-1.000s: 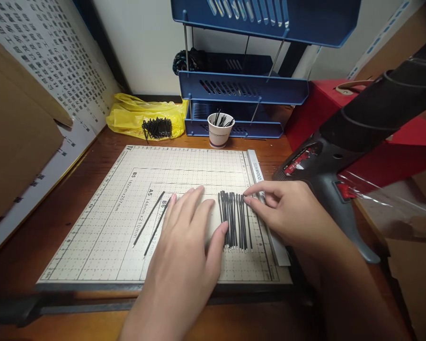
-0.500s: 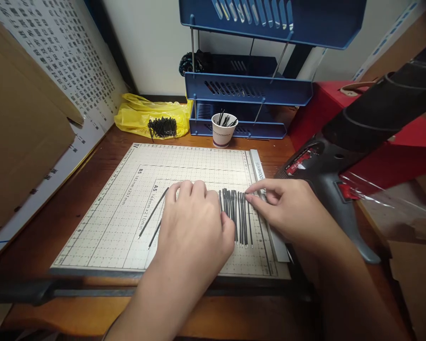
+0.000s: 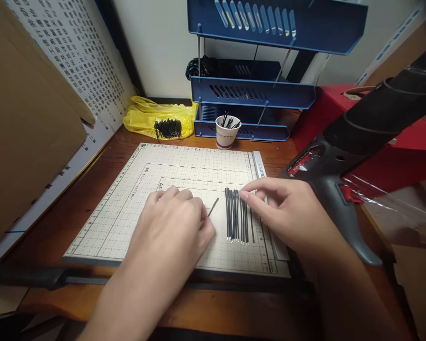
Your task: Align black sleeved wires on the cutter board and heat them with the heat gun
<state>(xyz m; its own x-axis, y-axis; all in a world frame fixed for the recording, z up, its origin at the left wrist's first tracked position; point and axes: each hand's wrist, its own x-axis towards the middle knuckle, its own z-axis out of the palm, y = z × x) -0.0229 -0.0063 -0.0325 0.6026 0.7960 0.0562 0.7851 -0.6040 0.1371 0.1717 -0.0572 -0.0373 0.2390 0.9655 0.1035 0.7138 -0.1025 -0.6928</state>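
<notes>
My left hand [image 3: 173,227] is closed over the paper cutter's board, left of a row of wires. A short black wire [image 3: 213,207] sticks out to the right from its fingers; the fingertips themselves are mostly hidden. Beside it lies a row of several short black wires [image 3: 233,215], roughly parallel, with bare silvery ends toward me. Thumb and forefinger of my right hand [image 3: 286,210] pinch together at the top ends of this row, its other fingers curled. Beneath both hands is the gridded cream board of the paper cutter [image 3: 184,166].
A paper cup [image 3: 225,137] of black wires stands behind the board. Beside it, more wires [image 3: 168,128] lie on a yellow bag [image 3: 137,113]. Blue tiered trays [image 3: 252,90] rise behind. A heat gun [image 3: 326,161] leans at right near a red box [image 3: 404,161]. The cutter's handle [image 3: 24,276] lies front left.
My left hand has moved left, uncovering the row of wires, and a wire now shows at its fingers. My right fingertips have shifted slightly left along the row. The view has shifted a little.
</notes>
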